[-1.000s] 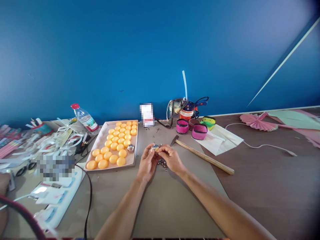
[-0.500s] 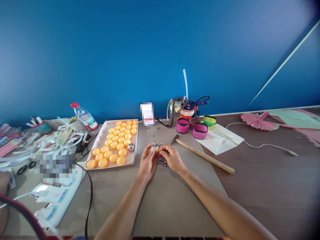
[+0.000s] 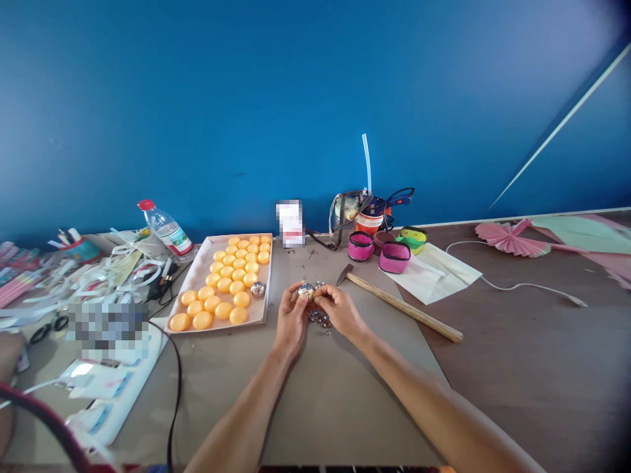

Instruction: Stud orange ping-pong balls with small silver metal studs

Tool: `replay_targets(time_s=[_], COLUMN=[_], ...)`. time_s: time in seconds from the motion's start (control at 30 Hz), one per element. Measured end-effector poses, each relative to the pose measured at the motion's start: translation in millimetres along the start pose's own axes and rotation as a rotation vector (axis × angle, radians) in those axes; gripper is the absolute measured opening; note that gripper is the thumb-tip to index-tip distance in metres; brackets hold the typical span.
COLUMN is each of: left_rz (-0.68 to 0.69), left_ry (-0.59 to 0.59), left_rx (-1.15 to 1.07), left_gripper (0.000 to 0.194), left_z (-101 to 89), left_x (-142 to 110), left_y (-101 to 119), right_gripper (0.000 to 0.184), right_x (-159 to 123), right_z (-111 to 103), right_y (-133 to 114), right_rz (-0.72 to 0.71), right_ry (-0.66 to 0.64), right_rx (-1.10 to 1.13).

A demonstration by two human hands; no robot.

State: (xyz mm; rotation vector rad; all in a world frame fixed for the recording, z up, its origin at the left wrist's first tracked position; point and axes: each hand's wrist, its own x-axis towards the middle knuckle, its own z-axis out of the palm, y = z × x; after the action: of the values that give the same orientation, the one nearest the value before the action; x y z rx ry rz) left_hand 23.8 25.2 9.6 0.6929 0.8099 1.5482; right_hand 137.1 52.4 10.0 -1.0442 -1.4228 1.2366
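Note:
A ball covered in shiny silver studs [image 3: 306, 290] sits in the fingers of my left hand [image 3: 292, 316], which is closed around it. My right hand [image 3: 339, 310] pinches at the ball's right side; whatever is between its fingertips is too small to make out. Below and between the hands lies a loose pile of small silver studs [image 3: 323, 320], with several more just behind the fingers. Left of my hands, a shallow white box [image 3: 197, 279] holds rows of orange balls [image 3: 224, 285] and one finished-looking silver studded ball [image 3: 257, 289].
A hammer [image 3: 404, 305] lies right of my hands. Behind it stand pink round containers [image 3: 394, 257] and white paper [image 3: 451, 276]. A tilted bottle [image 3: 172, 233], tangled white strips [image 3: 113, 269] and a black cable [image 3: 176, 394] are at left. Another person's arm [image 3: 8, 374] shows at the far left edge.
The studded ball has turned slightly in my left hand, showing more of its silver side. My right hand stays pinched beside it. The other person's arm at far left has shifted a little.

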Motion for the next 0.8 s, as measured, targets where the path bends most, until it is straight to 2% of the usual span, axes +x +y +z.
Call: replay_targets(time_s=[0.23, 0.43, 0.53, 0.7, 0.8], left_rz=[0.041, 0.081, 0.061, -0.044, -0.098], left_ry=[0.021, 0.05, 0.043, -0.004, 0.018], left_rx=[0.071, 0.235, 0.193, -0.035, -0.077], left_gripper=[0.036, 0.035, 0.035, 0.03, 0.031], left_z=[-3.6, -5.6, -3.8, 0.6, 0.6], left_x=[0.4, -2.9, -2.7, 0.5, 1.7], left_y=[-4.5, -3.6, -3.2, 0.2, 4.8], right_gripper=[0.012, 0.011, 0.013, 0.015, 0.013], right_x=[1.3, 1.9, 2.0, 5.2, 9.0], right_z=[0.5, 1.5, 2.8, -4.5, -17.0], right_y=[-2.7, 1.7, 4.9, 4.0, 4.6], right_rz=[0.058, 0.092, 0.092, 0.012, -0.147], right_ry=[0.002, 0.03, 0.057, 0.062, 0.15], right_rx=[0.063, 0.019, 0.014, 0.071, -0.22])
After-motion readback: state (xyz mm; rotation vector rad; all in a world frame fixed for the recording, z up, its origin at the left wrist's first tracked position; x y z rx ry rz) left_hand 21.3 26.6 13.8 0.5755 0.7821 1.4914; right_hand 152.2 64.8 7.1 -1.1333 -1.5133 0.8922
